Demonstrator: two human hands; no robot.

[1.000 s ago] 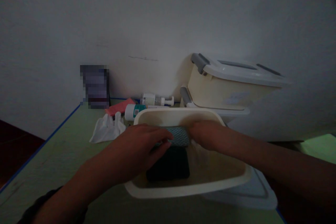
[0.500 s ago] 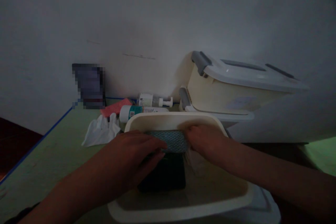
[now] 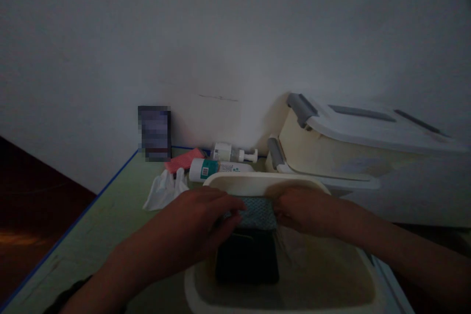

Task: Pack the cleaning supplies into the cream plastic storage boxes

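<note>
A cream plastic tub stands on the green table in front of me. Inside it lies a dark rectangular block with a teal textured cloth rolled along its far end. My left hand rests over the left end of the cloth, fingers curved down on it. From the other side, my right hand grips the cloth's right end. The scene is dim and the fingertips are partly hidden by the cloth.
A lidded cream storage box with grey latches stands at the back right by the wall. Behind the tub lie two bottles, a pink packet and a white crumpled cloth. The table's blue-taped left edge drops to dark floor.
The view has shifted left and down a little, so everything sits further right and lower. Both hands stay on the teal cloth in the tub, with hardly any change in their grip.
</note>
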